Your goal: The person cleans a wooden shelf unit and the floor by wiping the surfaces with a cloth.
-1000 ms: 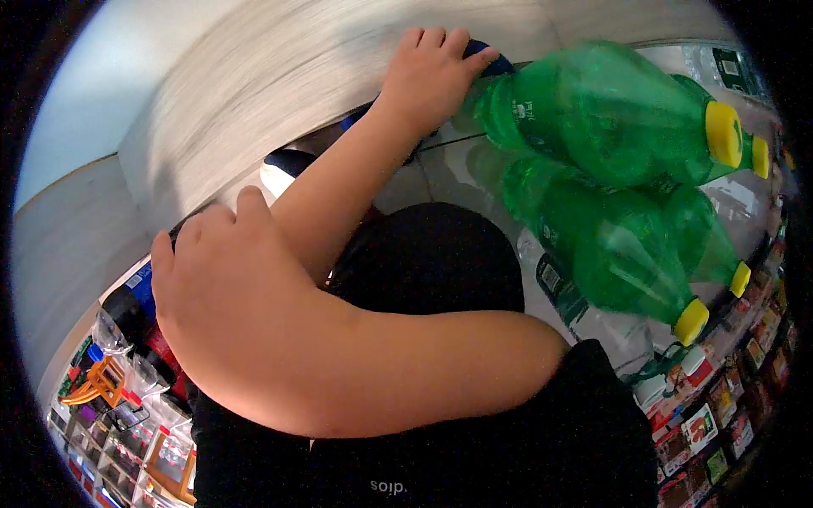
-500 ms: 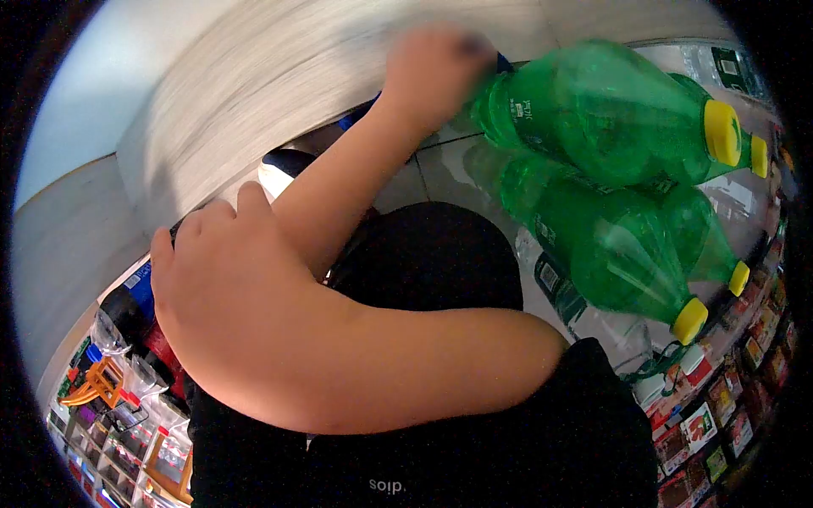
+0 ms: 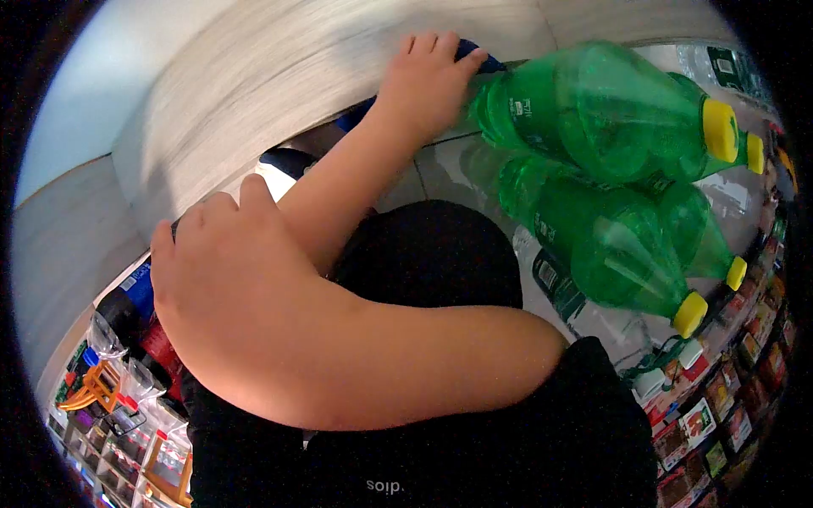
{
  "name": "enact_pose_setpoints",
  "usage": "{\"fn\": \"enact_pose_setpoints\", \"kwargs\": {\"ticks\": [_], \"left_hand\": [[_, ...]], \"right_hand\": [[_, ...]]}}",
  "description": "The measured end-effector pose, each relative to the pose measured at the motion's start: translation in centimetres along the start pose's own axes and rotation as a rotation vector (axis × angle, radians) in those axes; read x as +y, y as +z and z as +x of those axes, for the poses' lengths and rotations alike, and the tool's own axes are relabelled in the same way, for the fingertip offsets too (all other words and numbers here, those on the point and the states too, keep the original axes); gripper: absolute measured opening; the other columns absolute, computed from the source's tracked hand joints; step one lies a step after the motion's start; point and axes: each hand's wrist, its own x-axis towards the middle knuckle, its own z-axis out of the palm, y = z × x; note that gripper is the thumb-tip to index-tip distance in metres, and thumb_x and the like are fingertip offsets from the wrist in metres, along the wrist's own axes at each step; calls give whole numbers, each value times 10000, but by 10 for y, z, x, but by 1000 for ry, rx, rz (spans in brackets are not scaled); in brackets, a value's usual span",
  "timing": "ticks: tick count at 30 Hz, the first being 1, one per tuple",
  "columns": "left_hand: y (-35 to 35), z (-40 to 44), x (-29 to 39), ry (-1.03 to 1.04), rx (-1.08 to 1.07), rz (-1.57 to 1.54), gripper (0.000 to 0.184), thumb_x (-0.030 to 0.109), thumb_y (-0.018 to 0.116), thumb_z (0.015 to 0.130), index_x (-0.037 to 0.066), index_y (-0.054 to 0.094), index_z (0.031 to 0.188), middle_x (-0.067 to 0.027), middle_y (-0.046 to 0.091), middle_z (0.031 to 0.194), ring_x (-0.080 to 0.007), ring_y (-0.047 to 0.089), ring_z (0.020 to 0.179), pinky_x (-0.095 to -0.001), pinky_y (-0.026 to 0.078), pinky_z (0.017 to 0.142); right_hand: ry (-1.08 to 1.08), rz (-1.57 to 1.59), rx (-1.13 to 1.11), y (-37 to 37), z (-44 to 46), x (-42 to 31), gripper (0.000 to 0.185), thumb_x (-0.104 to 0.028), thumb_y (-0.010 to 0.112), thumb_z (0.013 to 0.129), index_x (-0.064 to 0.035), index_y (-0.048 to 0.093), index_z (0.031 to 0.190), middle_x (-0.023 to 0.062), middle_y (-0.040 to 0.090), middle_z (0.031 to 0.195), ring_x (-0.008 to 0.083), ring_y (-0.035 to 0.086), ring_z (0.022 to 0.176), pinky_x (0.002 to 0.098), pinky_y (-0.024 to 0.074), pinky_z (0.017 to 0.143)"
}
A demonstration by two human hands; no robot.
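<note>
My left hand [image 3: 428,80] reaches to the foot of the pale panel, lying over a dark blue thing [image 3: 480,56] whose kind I cannot make out. Its fingers and thumb are apart. My right arm crosses over the left one, and my right hand [image 3: 224,250] rests at the left, back upward, with its fingers spread and bent down; what lies beneath them is hidden. Just right of my left hand lie green plastic bottles with yellow caps, one large bottle [image 3: 610,114] on top and another [image 3: 601,241] below it.
A wood-grain panel [image 3: 279,76] rises at the back. Clear bottles with dark labels [image 3: 555,279] lie beside the green ones. Small colourful packets [image 3: 703,423] fill the lower right. An orange item [image 3: 103,381] stands among goods at the lower left. A dark and white shoe [image 3: 284,165] shows behind my arms.
My left hand, blurred before, is now sharp, with its fingers and thumb visibly apart. The dark shape by its fingertips no longer shows there. The right hand and bottles have barely shifted.
</note>
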Motion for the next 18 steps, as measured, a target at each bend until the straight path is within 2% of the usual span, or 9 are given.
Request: {"fn": "enact_pose_setpoints", "kwargs": {"ticks": [3, 5, 8, 10, 11, 13, 14, 16, 18], "left_hand": [[-7, -15, -13, 50, -8, 2, 375, 166, 561, 784, 188, 630, 1152, -54, 569, 983, -243, 531, 976, -380, 419, 854], [-15, -24, -20, 82, -19, 3, 379, 149, 568, 776, 170, 626, 1150, -53, 572, 986, -247, 541, 951, -382, 433, 849], [-38, -36, -21, -54, -167, -225, 341, 117, 622, 766, 164, 620, 1104, -89, 608, 998, -317, 573, 925, -400, 465, 836], [-64, -40, -15, -294, -33, -624, 301, 53, 599, 808, 112, 616, 1103, -83, 632, 963, -281, 603, 885, -359, 485, 816], [-77, -40, -11, -292, -33, -618, 301, 53, 599, 808, 112, 616, 1103, -83, 632, 963, -281, 603, 885, -359, 485, 816], [-103, -37, -6, -774, 157, -1333, 192, 62, 586, 871, 55, 607, 1061, -47, 635, 949, -147, 602, 854, -271, 484, 769], [-118, -30, -6, -864, 238, -1390, 179, 81, 566, 901, 23, 595, 1068, -42, 629, 961, -100, 582, 849, -240, 471, 782], [-134, -25, -22, -871, 423, -1642, 211, 51, 560, 888, 7, 569, 1094, -62, 628, 975, -133, 594, 866, -269, 479, 802], [-149, -17, -33, -941, 495, -1565, 376, 177, 482, 919, 9, 478, 1255, -144, 597, 1132, -253, 594, 1005, -371, 455, 919]], "right_hand": [[-119, 32, 3, 1, -3, 4, 236, -135, 535, 819, -11, 692, 943, 150, 667, 962, 296, 622, 912, 538, 393, 862], [-86, -36, 146, 4, -7, 3, 294, -215, 565, 793, 28, 614, 951, 103, 596, 791, 226, 573, 786, 396, 391, 735], [-67, 52, 290, 11, -5, 1, 148, -103, 553, 785, -46, 686, 814, 117, 655, 774, 258, 623, 772, 497, 423, 724], [-90, 33, 235, 5, -8, 2, 202, -159, 555, 788, -9, 651, 883, 107, 628, 781, 242, 596, 772, 447, 404, 715], [-104, 10, 179, 2, -10, 2, 297, -215, 558, 792, 29, 615, 952, 97, 601, 788, 226, 569, 773, 396, 385, 706], [-90, -15, 216, 8, -10, 0, 285, -212, 550, 795, 24, 617, 939, 96, 599, 782, 225, 569, 771, 391, 382, 714], [-73, -41, 249, 10, -11, -1, 274, -210, 543, 797, 20, 619, 926, 96, 597, 775, 224, 569, 769, 385, 380, 722], [-146, -45, 221, 4, -11, 1, 257, -204, 536, 796, 12, 621, 906, 94, 595, 763, 221, 570, 764, 375, 379, 737], [-219, -53, 196, 4, -9, -1, 241, -199, 530, 796, 4, 623, 887, 93, 592, 750, 217, 570, 758, 365, 377, 753]]}}
